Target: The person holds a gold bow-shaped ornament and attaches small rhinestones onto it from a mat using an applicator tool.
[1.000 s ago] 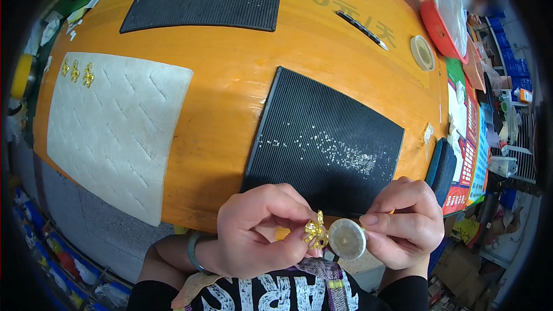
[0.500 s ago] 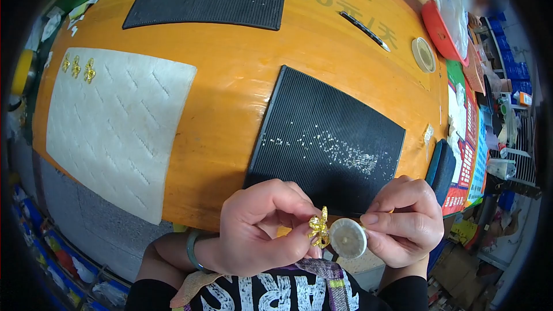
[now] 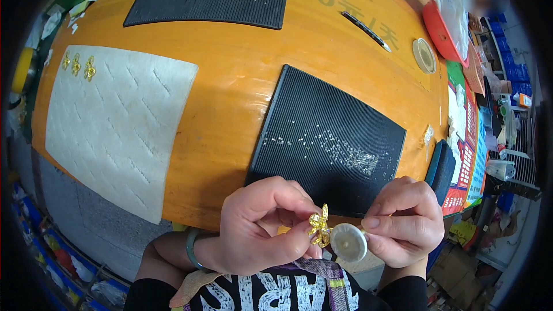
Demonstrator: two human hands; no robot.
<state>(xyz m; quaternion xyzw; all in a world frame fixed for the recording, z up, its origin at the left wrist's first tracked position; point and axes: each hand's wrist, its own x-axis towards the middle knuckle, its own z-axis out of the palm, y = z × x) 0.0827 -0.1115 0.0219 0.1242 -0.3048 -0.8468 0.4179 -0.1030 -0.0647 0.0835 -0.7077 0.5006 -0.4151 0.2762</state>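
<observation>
Pinched in the fingers of my left hand (image 3: 259, 227) is a shiny gold flower-shaped ornament (image 3: 318, 226). My right hand (image 3: 406, 222) is closed, thumb and fingertips pressed together. A small round whitish disc (image 3: 348, 242) lies between the hands, close against the right fingertips; whether they grip it I cannot tell. What sits inside the right pinch is too hidden to name. Just beyond the hands is a black ribbed mat (image 3: 322, 103) with many tiny shiny stones (image 3: 360, 161) scattered over it.
On the left, a white textured board (image 3: 115, 132) carries three gold ornaments (image 3: 76, 64). A second black mat (image 3: 167, 8) with glittering stones lies at the back. Rightward are a black pen (image 3: 366, 31), a round shallow container (image 3: 424, 56) and a red basket (image 3: 440, 31).
The whitish disc has shifted slightly down, and the gold ornament has turned a little in my left fingers. Both hands stay nearly in place.
</observation>
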